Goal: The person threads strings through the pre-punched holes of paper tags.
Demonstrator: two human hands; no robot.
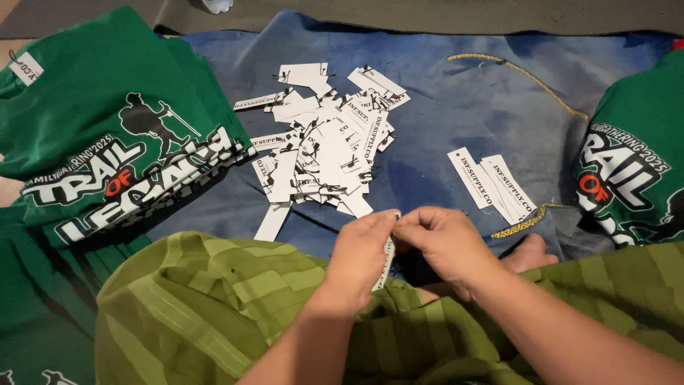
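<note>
Both hands meet just below the pile of white paper tags (324, 146), which serves here as the landmark. The left hand (360, 257) and the right hand (445, 242) touch at the fingertips, and between them they pinch one white tag (388, 260) that hangs down edge-on from the grip. The fingers of both hands are drawn narrow and closed on that tag; whether a string runs through them is too small to tell.

The pile lies loose on a blue cloth (456, 107), the tags overlapping at all angles, many with short black strings at one end. No box or tray holds them; they rest straight on the cloth. To the right of the pile, well apart from it, a small set of tags (491, 185) lies side by side in a neater row. Beyond those, up and to the right, a yellow cord (527, 78) curves across the cloth.

Left of the pile is a stack of folded green shirts (107, 135) with white and red print, one carrying a tag at its collar. Far right of the pile, another green printed shirt (630, 178) lies at the cloth's edge. Below the pile, under the forearms, a striped olive-green garment (214, 306) covers the person's lap, and a bare foot (531, 253) shows just right of the right hand.
</note>
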